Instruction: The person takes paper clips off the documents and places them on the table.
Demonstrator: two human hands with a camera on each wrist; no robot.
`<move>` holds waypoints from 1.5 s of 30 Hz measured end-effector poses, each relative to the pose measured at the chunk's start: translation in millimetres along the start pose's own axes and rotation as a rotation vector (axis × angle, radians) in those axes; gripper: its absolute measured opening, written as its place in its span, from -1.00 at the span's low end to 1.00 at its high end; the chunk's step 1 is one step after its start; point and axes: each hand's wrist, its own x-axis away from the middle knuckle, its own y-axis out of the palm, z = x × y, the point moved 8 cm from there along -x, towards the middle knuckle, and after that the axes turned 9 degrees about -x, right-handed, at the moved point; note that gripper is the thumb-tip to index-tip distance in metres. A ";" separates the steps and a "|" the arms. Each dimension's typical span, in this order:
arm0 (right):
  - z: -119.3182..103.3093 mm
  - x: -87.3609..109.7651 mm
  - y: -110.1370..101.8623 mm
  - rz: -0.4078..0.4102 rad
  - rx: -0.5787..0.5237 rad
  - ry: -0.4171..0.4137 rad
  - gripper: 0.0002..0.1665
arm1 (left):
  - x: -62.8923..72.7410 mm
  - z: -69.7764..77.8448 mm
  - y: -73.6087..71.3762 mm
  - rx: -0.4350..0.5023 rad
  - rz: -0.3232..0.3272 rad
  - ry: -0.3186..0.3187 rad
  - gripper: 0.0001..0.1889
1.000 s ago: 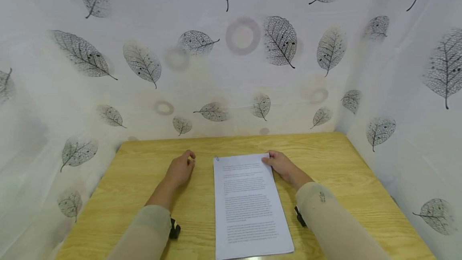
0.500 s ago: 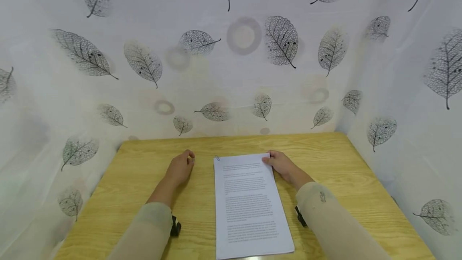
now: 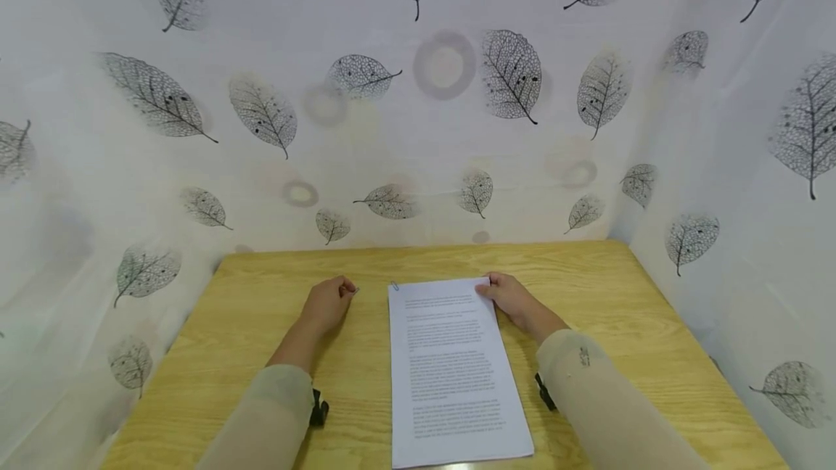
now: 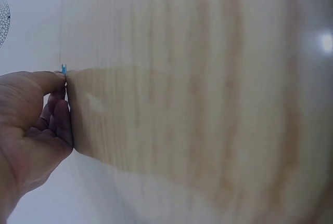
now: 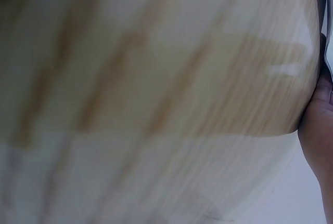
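A stack of printed paper (image 3: pixel 451 376) lies on the wooden table, with a paper clip (image 3: pixel 395 286) on its far left corner. That clip shows blue at the upper left of the left wrist view. My right hand (image 3: pixel 516 302) grips the stack's far right corner, thumb on top and the other fingers underneath, mostly hidden. To the left of the stack, my left hand (image 3: pixel 328 304) rests near the tabletop. Its thumb and index finger pinch a second blue paper clip (image 4: pixel 64 69), whose end sticks out past the fingertips.
The wooden table (image 3: pixel 261 310) ends at a white curtain (image 3: pixel 418 129) printed with dark leaves, which hangs behind it and along both sides. Black straps (image 3: pixel 318 408) show at both sleeve cuffs.
My left fingertips have shifted slightly right, and the end of the pinched paper clip now points toward the stack. The right hand and the stack hold still.
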 end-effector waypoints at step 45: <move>-0.7 -0.4 0.0 0.026 -0.006 0.004 -0.84 | 6.0 -10.1 5.6 0.136 -0.032 -0.160 -0.80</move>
